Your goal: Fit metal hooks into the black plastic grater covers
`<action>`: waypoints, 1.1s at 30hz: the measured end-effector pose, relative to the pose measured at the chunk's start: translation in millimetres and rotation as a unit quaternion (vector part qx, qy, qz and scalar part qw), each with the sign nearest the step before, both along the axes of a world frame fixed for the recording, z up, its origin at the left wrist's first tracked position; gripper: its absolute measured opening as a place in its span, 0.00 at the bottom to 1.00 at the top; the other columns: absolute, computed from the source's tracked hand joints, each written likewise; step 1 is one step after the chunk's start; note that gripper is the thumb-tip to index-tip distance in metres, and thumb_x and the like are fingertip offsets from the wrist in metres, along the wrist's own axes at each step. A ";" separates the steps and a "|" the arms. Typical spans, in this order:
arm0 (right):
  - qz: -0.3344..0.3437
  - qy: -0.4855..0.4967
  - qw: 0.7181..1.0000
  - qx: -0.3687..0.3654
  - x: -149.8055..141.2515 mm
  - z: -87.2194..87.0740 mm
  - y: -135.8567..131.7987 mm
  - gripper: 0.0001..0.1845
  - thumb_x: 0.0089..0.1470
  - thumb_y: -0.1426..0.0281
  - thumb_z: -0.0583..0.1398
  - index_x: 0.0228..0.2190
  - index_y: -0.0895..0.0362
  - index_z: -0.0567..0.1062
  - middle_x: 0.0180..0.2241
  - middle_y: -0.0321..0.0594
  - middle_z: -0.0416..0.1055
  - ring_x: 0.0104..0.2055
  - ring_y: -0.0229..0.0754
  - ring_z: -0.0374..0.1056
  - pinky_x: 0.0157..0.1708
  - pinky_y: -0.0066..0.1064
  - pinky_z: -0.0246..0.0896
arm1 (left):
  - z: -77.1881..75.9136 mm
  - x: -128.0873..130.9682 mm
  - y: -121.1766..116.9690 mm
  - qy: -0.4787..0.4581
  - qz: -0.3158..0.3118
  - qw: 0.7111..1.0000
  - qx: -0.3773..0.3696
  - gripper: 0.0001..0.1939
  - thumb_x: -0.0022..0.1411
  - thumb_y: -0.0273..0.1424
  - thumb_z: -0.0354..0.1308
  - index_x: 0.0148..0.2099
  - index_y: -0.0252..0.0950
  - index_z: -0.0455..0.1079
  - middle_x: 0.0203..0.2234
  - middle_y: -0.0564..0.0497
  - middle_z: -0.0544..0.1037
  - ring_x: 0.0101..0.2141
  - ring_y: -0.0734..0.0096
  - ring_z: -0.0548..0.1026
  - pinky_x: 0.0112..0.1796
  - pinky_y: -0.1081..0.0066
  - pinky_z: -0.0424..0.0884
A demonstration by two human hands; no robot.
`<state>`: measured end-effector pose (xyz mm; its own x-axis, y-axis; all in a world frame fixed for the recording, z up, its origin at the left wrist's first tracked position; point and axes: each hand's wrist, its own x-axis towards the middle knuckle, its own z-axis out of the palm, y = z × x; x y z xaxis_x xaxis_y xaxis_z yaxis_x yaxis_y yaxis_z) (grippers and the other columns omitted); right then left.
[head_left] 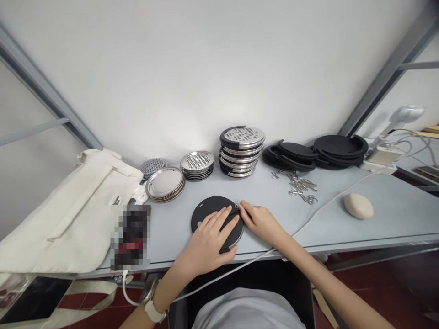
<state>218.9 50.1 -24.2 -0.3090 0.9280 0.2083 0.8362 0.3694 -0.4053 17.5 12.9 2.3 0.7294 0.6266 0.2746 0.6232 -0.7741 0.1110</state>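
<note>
Your right grip (262, 224) is drawn together in a narrow pinch and seems to have hold of a small silver metal loop (237, 206), which shows just past the fingertips on their left. Your left grip (212, 242) is spread wide, palm down, its fingers stretched across a flat round black plastic disc (211, 205) with a bright metal rim along its near right edge; it rests on the disc rather than closing round it. The relation that counts is loop to disc: the loop sits at the disc's right edge, on the far side, immediately left of your right grip, so that hand is the nearer one. The disc lies on the grey bench (171, 242), directly under your left grip and left of your right one. Being round, it has no long axis to follow, but a dark seam runs from the loop leftward and toward you, under your left fingers. Those fingers hide the disc's middle, and your right fingertips hide the rest of the metal piece, so you cannot tell whether it is already joined to the disc. Your right thumb's contact is hard to make out, and both forearms run out of view.
</note>
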 end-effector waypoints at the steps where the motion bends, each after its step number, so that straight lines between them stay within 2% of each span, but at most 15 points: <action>1: -0.001 -0.006 1.000 0.002 -0.1 0.0 0.0 0.13 0.63 0.68 0.45 0.31 0.55 0.65 0.22 0.36 0.70 0.22 0.40 0.67 0.24 0.28 0.46 | 0.1 0.0 0.1 0.000 -0.001 1.000 0.000 0.33 0.60 0.34 0.53 0.66 0.35 0.48 0.64 0.42 0.50 0.63 0.58 0.50 0.59 0.56 0.55; 14: 0.017 -0.009 1.000 -0.002 0.3 3.3 -0.1 0.14 0.63 0.68 0.45 0.30 0.55 0.66 0.23 0.37 0.72 0.24 0.40 0.68 0.25 0.28 0.48 | 0.9 0.1 -0.8 0.008 0.004 1.000 0.003 0.33 0.61 0.35 0.53 0.66 0.35 0.48 0.64 0.42 0.50 0.63 0.57 0.50 0.59 0.57 0.55; 28: 0.020 0.017 1.000 -0.007 1.5 4.9 -3.7 0.14 0.63 0.66 0.45 0.28 0.53 0.64 0.22 0.36 0.69 0.23 0.40 0.66 0.25 0.28 0.49 | 0.8 0.3 -1.5 0.000 0.007 1.000 0.002 0.33 0.60 0.35 0.53 0.66 0.35 0.49 0.64 0.42 0.50 0.62 0.58 0.50 0.59 0.57 0.55; 33: 0.015 0.056 0.998 -0.025 1.5 6.9 -4.5 0.10 0.63 0.67 0.44 0.33 0.53 0.62 0.21 0.34 0.68 0.21 0.40 0.66 0.24 0.27 0.51 | 0.8 0.7 -1.3 0.001 0.006 1.000 -0.001 0.33 0.60 0.34 0.53 0.66 0.35 0.48 0.64 0.42 0.50 0.63 0.58 0.50 0.59 0.56 0.54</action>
<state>220.5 45.6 -17.3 -0.3147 0.9285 0.1970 0.7737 0.3711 -0.5135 18.2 11.6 3.1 0.7226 0.6357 0.2715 0.6326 -0.7665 0.1109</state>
